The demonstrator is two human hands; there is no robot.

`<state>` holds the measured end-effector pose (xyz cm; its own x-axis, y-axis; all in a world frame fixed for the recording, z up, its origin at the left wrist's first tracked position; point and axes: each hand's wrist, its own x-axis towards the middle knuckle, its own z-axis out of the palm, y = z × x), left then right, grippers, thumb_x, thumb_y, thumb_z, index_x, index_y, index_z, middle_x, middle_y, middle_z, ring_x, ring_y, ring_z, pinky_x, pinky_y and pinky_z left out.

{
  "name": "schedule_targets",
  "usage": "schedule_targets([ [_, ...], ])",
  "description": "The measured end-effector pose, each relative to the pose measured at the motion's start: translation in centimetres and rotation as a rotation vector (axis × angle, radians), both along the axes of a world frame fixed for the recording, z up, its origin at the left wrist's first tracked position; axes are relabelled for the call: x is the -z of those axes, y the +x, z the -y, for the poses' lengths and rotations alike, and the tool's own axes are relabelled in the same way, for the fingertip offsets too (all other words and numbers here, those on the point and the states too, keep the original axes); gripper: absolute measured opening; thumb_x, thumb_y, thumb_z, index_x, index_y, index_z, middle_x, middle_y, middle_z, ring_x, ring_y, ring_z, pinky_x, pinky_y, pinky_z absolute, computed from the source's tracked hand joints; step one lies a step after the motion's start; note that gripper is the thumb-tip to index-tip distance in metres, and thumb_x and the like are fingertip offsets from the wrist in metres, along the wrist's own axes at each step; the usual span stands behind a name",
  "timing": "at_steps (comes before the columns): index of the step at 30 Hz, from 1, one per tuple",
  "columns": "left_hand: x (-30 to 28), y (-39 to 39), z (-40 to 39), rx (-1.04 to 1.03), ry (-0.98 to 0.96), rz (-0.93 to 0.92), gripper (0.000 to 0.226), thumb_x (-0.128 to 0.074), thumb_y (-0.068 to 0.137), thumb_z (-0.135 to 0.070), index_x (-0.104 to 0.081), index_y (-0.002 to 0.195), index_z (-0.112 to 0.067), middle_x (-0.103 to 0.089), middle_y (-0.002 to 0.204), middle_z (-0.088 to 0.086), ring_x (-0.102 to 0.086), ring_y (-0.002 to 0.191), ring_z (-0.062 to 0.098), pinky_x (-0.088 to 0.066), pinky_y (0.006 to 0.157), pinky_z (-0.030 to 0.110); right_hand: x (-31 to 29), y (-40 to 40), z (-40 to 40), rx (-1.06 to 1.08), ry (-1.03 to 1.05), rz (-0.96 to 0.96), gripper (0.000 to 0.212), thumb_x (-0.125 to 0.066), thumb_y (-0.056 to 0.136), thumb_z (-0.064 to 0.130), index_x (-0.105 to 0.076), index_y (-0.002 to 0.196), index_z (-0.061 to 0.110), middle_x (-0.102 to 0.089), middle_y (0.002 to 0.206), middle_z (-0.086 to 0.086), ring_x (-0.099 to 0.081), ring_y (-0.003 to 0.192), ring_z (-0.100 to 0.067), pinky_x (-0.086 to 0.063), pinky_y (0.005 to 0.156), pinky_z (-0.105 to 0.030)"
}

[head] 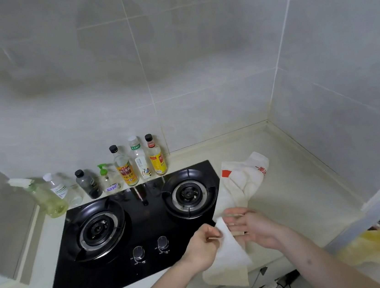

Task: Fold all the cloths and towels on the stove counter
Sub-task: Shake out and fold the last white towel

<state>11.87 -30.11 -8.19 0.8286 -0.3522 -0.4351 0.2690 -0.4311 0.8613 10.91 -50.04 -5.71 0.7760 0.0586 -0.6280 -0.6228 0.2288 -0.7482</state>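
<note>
Just right of the black stove, a white towel lies limp on the worktop; the left hand pinches its raised corner, the right hand lies flat-fingered on it. Likely light and floppy, best taken by corners.

A black hob lies left of the grip; bottles line the tiled wall beyond it.
</note>
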Motion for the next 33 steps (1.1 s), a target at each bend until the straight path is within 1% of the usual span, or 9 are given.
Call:
schedule_targets([
  [5, 3.4, -1.1, -1.3, -0.006, 0.165, -0.105, 0.024, -0.05, 0.085, -0.007, -0.058, 0.09, -0.028, -0.063, 0.11, -0.008, -0.058, 0.09, 0.009, -0.047, 0.071, 0.026, 4.2, -0.9, 1.6, 0.065, -0.027, -0.046, 0.034, -0.041, 0.103, 0.001, -0.058, 0.129, 0.016, -0.073, 0.123, -0.003, -0.072, 0.11, -0.024, -0.059, 0.093, -0.043],
  [9, 4.8, -2.2, -2.1, 0.271, 0.418, 0.178, 0.034, -0.048, 0.078, -0.007, -0.057, 0.092, -0.036, -0.043, 0.136, -0.018, -0.043, 0.132, 0.01, -0.043, 0.102, 0.021, 7.6, -2.8, 2.8, 0.054, -0.235, -0.06, 0.033, -0.045, 0.099, 0.006, -0.061, 0.124, 0.02, -0.068, 0.123, 0.001, -0.071, 0.105, -0.021, -0.06, 0.09, -0.038],
  [12, 5.1, -3.5, -1.2, 0.58, 0.588, 0.303, 0.042, -0.053, 0.083, -0.009, -0.056, 0.118, -0.032, -0.02, 0.16, -0.016, -0.027, 0.145, 0.014, -0.035, 0.113, 0.029, 10.1, -4.1, 3.2, -0.024, -0.362, -0.051, 0.036, -0.049, 0.094, 0.002, -0.06, 0.123, 0.019, -0.063, 0.124, 0.0, -0.068, 0.102, -0.019, -0.057, 0.079, -0.03],
  [15, 5.6, -4.3, 0.0, 0.877, 0.765, 0.341, 0.063, -0.058, 0.086, -0.005, -0.041, 0.144, -0.024, -0.011, 0.168, -0.008, -0.032, 0.143, 0.026, -0.041, 0.108, 0.04, 12.0, -5.5, 3.1, -0.151, -0.486, -0.034, 0.041, -0.054, 0.088, 0.002, -0.06, 0.122, 0.024, -0.061, 0.123, 0.005, -0.064, 0.106, -0.017, -0.055, 0.086, -0.035],
  [19, 6.5, -4.6, 0.2, 0.935, 0.971, 0.271, 0.095, -0.063, 0.079, 0.009, -0.018, 0.158, -0.02, -0.018, 0.163, 0.003, -0.058, 0.111, 0.038, -0.049, 0.073, 0.043, 13.5, -6.8, 3.5, -0.222, -0.574, -0.045, 0.04, -0.056, 0.084, 0.005, -0.061, 0.107, 0.037, -0.063, 0.119, 0.013, -0.064, 0.105, -0.016, -0.056, 0.085, -0.033],
  [24, 6.7, -5.0, 1.1, 0.959, 1.004, 0.322, 0.112, -0.067, 0.08, 0.011, -0.002, 0.162, -0.03, -0.029, 0.155, 0.013, -0.057, 0.115, 0.039, -0.046, 0.078, 0.042, 12.3, -7.3, 4.3, -0.2, -0.592, -0.01, 0.034, -0.057, 0.088, 0.008, -0.062, 0.112, 0.032, -0.063, 0.118, 0.013, -0.064, 0.086, -0.015, -0.053, 0.061, -0.023],
  [27, 6.9, -5.2, 1.8, 1.073, 1.049, 0.423, 0.094, -0.063, 0.087, 0.006, -0.013, 0.161, -0.025, -0.044, 0.142, 0.016, -0.056, 0.119, 0.038, -0.048, 0.091, 0.044, 11.8, -7.6, 4.8, -0.176, -0.604, -0.004, 0.034, -0.057, 0.088, 0.008, -0.063, 0.111, 0.033, -0.064, 0.118, 0.013, -0.062, 0.077, -0.012, -0.048, 0.055, -0.021],
  [30, 7.6, -5.3, 2.1, 0.933, 0.973, 0.392, 0.007, -0.051, 0.101, -0.022, -0.057, 0.106, -0.022, -0.058, 0.095, -0.001, -0.063, 0.11, 0.034, -0.049, 0.094, 0.04, 11.5, -7.9, 5.0, -0.171, -0.61, 0.005, 0.035, -0.059, 0.087, 0.008, -0.063, 0.111, 0.033, -0.065, 0.116, 0.014, -0.061, 0.079, -0.011, -0.046, 0.06, -0.02],
  [33, 8.0, -5.2, 1.3, 0.839, 0.94, 0.437, 0.011, -0.052, 0.095, -0.015, -0.06, 0.101, -0.02, -0.059, 0.111, 0.001, -0.061, 0.088, 0.022, -0.051, 0.08, 0.037, 11.2, -8.3, 5.4, -0.181, -0.618, 0.034, 0.033, -0.063, 0.086, 0.01, -0.064, 0.108, 0.036, -0.065, 0.116, 0.013, -0.063, 0.087, -0.012, -0.05, 0.073, -0.025],
])
